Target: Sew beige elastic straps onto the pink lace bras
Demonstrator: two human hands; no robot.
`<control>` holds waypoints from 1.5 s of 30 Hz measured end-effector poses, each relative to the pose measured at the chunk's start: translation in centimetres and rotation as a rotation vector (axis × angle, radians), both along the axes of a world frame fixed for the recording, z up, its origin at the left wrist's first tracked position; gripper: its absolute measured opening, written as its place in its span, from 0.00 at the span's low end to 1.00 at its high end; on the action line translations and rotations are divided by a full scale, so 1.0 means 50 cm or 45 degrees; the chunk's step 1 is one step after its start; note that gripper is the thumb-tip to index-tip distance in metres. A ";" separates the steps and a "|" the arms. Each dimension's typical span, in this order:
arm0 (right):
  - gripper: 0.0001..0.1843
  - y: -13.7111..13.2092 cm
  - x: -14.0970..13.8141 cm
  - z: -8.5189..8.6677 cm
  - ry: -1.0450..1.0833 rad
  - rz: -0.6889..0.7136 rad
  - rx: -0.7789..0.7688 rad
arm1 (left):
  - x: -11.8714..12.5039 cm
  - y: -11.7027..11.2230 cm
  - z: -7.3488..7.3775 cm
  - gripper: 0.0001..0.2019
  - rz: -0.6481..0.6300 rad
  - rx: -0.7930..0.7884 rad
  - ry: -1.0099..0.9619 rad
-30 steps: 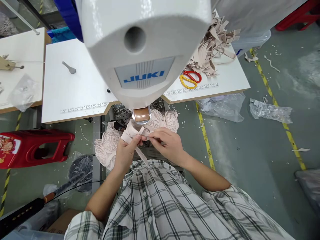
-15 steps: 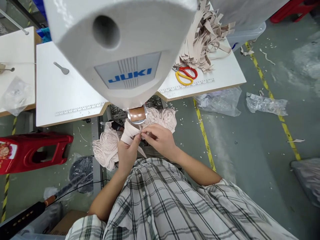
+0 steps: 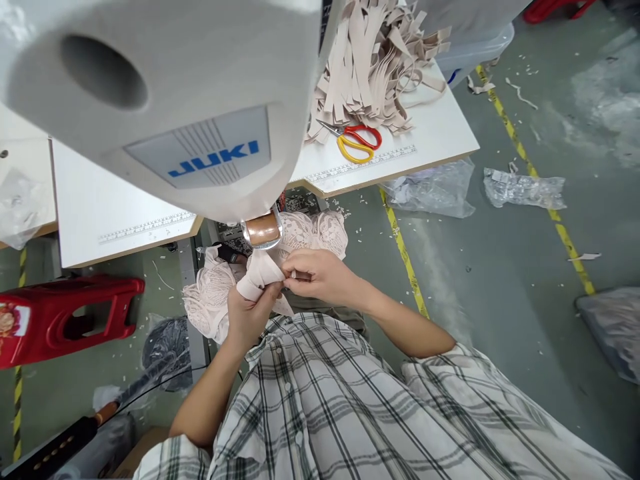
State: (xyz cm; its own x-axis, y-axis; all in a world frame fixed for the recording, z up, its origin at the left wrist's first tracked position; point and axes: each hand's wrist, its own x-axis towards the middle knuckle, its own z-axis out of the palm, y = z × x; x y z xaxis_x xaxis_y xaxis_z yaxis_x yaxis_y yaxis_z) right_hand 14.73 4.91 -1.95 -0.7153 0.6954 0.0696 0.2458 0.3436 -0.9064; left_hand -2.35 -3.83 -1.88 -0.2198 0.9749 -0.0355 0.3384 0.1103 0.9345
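Left hand gripped folded pale fabric between thumb and fingers; right hand pinched its edge, near side of the sewing machine head. Lace cups lay both sides. Scrap-strewn green floor; red stool, left. Farther: white ruler-marked tabletop, scissors, heaped strips, far right.

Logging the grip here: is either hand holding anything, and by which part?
Both hold pale folded fabric: the left hand at its lower edge, the right hand with fingertips at its right edge. The exact pinch is partly hidden.
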 end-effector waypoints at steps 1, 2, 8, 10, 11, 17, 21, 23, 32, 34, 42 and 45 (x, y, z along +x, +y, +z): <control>0.05 -0.001 0.001 -0.003 -0.002 0.019 0.011 | 0.001 0.001 0.001 0.07 0.007 -0.015 -0.019; 0.05 -0.002 0.001 -0.007 -0.002 0.029 0.016 | 0.003 0.003 0.002 0.07 0.010 -0.034 -0.041; 0.07 -0.014 0.003 -0.027 -0.041 -0.067 -0.054 | 0.002 0.019 0.017 0.08 -0.165 -0.236 -0.104; 0.07 -0.017 0.004 -0.025 -0.081 -0.090 -0.086 | 0.001 0.019 0.017 0.09 -0.166 -0.238 -0.071; 0.07 -0.016 0.005 -0.024 -0.092 -0.107 -0.107 | 0.001 0.017 0.014 0.10 -0.142 -0.222 -0.033; 0.08 0.002 0.024 -0.027 -0.031 -0.118 -0.431 | -0.011 0.024 0.000 0.10 -0.169 -0.143 0.159; 0.07 0.008 0.038 -0.022 -0.070 -0.190 -0.354 | -0.021 0.042 0.011 0.10 -0.236 -0.220 0.080; 0.06 0.006 0.040 -0.013 -0.115 -0.199 -0.296 | -0.019 0.046 0.020 0.10 -0.255 -0.227 0.071; 0.06 0.008 0.041 0.020 -0.169 -0.098 -0.151 | 0.004 0.044 0.035 0.10 -0.327 -0.198 0.151; 0.08 0.019 0.043 0.018 -0.170 -0.077 -0.188 | 0.002 0.047 0.036 0.10 -0.312 -0.201 0.185; 0.12 0.051 0.035 -0.013 -0.119 -0.048 -0.500 | -0.004 0.064 0.040 0.09 -0.205 -0.238 0.112; 0.13 0.049 0.030 -0.020 -0.081 -0.111 -0.746 | -0.002 0.070 0.033 0.10 -0.130 -0.307 0.007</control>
State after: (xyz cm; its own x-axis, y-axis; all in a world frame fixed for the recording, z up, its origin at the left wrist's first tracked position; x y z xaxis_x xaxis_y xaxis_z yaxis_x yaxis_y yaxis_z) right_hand 16.22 7.34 -2.96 -0.6440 0.6611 -0.3849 0.3109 -0.2335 -0.9213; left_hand -2.44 -0.31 -0.23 -0.1215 0.9555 -0.2689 0.3644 0.2949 0.8833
